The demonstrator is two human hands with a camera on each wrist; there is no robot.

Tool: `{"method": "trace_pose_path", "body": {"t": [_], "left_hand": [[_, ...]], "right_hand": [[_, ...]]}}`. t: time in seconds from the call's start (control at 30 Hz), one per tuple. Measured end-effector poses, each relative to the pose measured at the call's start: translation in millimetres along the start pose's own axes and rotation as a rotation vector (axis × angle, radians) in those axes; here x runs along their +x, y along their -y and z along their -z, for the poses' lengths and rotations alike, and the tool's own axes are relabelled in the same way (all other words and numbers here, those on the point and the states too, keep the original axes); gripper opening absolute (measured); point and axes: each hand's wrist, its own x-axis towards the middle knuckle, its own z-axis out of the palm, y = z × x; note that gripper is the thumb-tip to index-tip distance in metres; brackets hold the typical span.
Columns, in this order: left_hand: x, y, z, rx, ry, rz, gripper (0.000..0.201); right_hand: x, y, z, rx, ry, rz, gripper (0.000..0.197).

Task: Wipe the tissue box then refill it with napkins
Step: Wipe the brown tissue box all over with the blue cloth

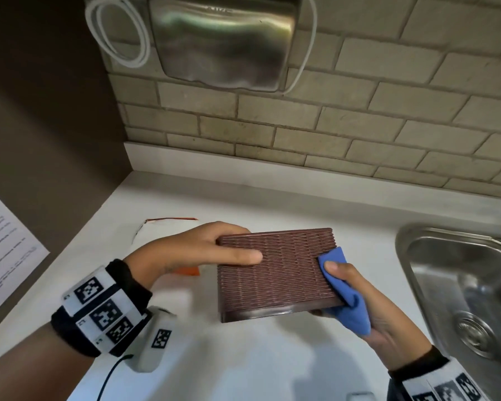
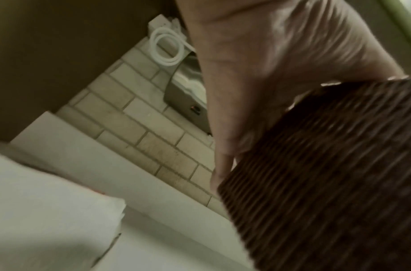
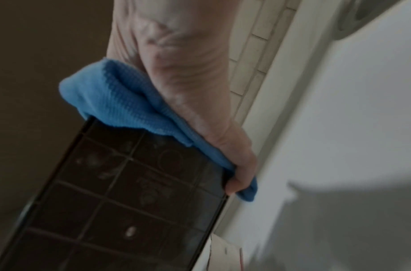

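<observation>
The ribbed brown tissue box, rectangular and shallow, is held tilted above the white table near its back-left corner. The left hand grips its left end; the right hand pinches a soft blue cloth against its right end.

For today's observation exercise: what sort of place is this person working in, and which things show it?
Probably a washroom or pantry counter: a steel sink set in a white countertop, a tiled wall, and a wall-mounted metal hand dryer, or perhaps a towel dispenser.
</observation>
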Motion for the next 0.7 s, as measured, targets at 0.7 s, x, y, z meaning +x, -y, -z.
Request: {"method": "trace_pose_path", "body": {"t": [0.7], "left_hand": [[14, 39, -33, -0.235, -0.146, -0.235, 0.066]], "right_hand": [[-2, 0, -32, -0.724, -0.212, 0.474, 0.047]]}}
